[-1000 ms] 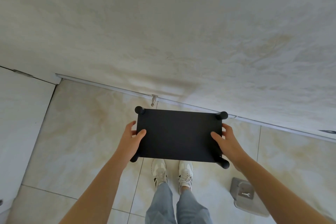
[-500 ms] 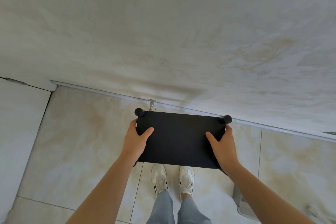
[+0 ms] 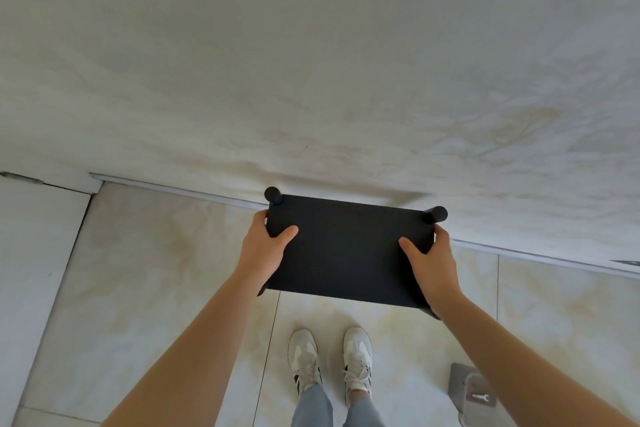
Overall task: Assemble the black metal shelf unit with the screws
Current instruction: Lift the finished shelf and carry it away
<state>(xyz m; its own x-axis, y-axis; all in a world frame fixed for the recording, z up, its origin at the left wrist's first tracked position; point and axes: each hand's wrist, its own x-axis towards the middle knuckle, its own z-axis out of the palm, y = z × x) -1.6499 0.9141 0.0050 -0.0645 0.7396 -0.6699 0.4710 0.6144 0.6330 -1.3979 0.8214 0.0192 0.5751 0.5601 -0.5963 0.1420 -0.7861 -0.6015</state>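
- Both grips were clamped on the shelf unit (image 3: 346,246): left grip (image 3: 263,250) on one short edge, right grip (image 3: 433,260) on the other, thumbs flat on the top panel, fingers curled under and out of sight.
- And where did that put the unit?
- Right up by the wall (image 3: 311,62), long far edge running along its base. Whether the feet had met the floor (image 3: 138,270), I couldn't tell from up there.
- How much of the build looked done?
- Most of it, by my read. Round black post ends stood at both corners nearest the wall, one (image 3: 273,195) by the left grip and one (image 3: 437,214) by the right. The two corners farther from the wall were hidden behind the wrists.
- Any screws lying about?
- None that I could see. A small wrench (image 3: 480,397) lay on a grey pouch (image 3: 469,388), well back from the wall, beyond the person's shoes (image 3: 329,360), and nobody was holding it.
- So the fastening was over?
- It looked that way. I judged this to be the placing stage, with only settling it against the wall and letting go left. Everything beneath the top panel was hidden, so tightness stayed unconfirmed.
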